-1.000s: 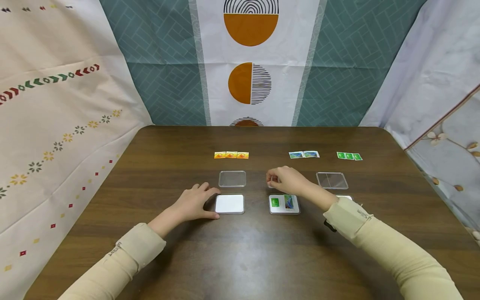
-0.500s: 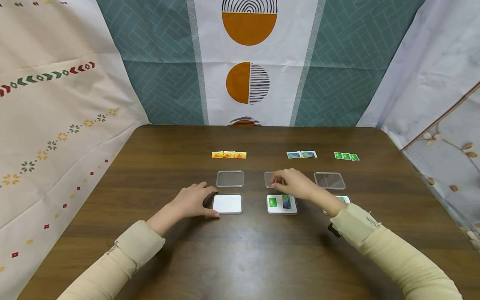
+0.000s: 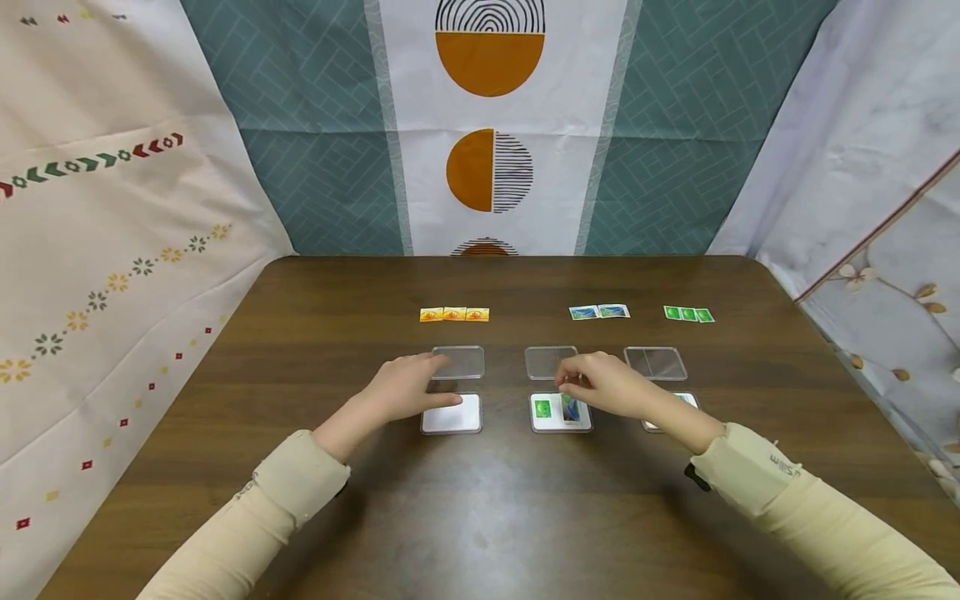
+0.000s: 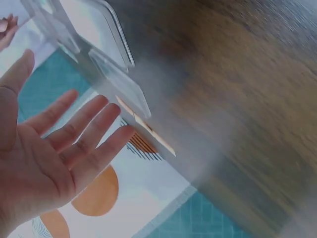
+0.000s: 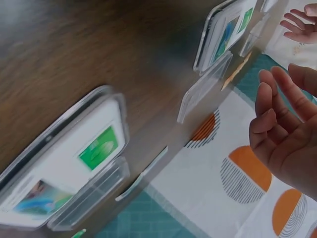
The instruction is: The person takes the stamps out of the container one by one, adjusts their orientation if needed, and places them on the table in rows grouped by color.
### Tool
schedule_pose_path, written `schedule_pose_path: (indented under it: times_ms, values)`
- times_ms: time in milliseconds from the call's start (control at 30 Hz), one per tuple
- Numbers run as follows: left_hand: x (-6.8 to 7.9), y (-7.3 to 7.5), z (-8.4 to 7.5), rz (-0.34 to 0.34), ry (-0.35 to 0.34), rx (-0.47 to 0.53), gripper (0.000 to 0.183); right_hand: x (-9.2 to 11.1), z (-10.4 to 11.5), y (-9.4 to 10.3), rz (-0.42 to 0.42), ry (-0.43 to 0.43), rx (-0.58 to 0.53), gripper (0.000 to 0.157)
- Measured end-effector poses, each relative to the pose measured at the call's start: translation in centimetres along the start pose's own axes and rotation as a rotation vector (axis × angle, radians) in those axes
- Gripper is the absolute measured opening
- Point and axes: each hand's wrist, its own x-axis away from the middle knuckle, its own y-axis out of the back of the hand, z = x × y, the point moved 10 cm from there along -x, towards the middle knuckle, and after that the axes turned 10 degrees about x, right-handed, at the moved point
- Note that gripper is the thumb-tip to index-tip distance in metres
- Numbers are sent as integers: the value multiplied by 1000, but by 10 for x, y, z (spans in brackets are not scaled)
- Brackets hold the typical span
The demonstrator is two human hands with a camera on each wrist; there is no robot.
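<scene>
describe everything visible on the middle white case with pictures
The white rectangular case with rounded corners and a clear plastic-looking rim lies flat on the brown wood-look table, a green rectangular picture at left, a blue-green picture at right. The right hand is near its far edge; contact is unclear.

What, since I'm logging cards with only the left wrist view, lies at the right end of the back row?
Observer: Three green cards.
Operator: And where's the right hand?
Observer: In the head view, the right hand overlaps the far right corner of the middle case.
Operator: Is it holding a card?
Observer: None shows in its grasp in the right wrist view.
</scene>
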Motion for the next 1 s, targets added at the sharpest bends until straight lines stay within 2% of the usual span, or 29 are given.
schedule_pose_path:
  times_ms: [200,400,667,833,1000]
  values:
    - [-7,-6,-17,-13,-22,42,55,11,-4,2,-15,6,24,5]
    - [-19,-17,-42,10,-91,52,47,20,-7,-2,-47,5,24,6]
    - [-33,-27,-74,18,-183,0,44,24,-3,-3,-57,7,39,7]
    - [-40,-32,-85,-24,-216,-44,44,27,-4,-1,-87,-22,39,6]
    - [-42,-40,-91,-62,-253,-100,43,28,-2,-6,-87,-28,51,5]
